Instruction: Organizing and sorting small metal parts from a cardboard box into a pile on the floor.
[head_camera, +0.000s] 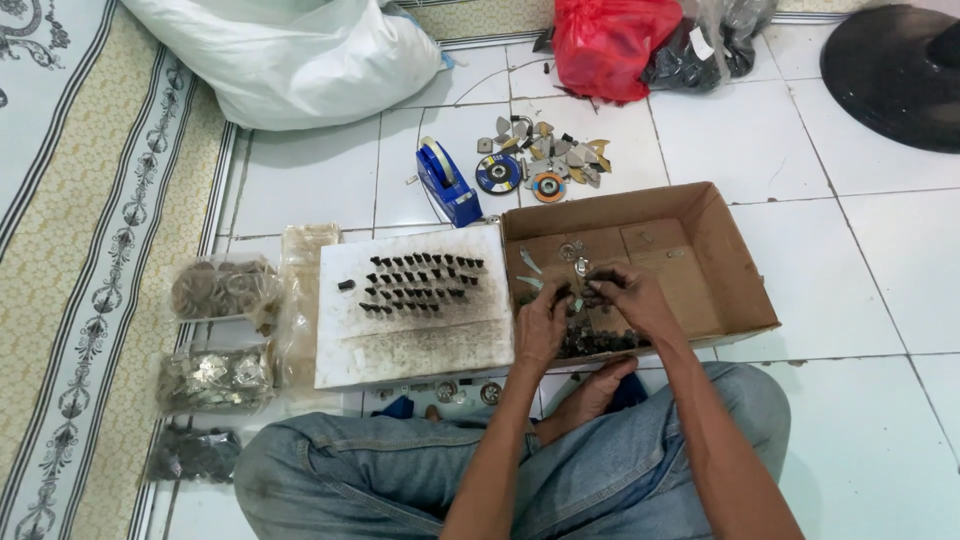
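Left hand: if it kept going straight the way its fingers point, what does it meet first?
The left hand points up and to the right, into the cardboard box. Its fingertips already nearly touch the right hand, so it would probably meet that hand and the small dark metal parts first. Depth is unclear.

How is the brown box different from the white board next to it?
The cardboard box is brown with raised walls; the white board is flat and smudged dark. The box holds a loose heap of small dark parts; the board carries parts stood in neat rows. Both hands work in the box, not the board. Both rest on the tiled floor.
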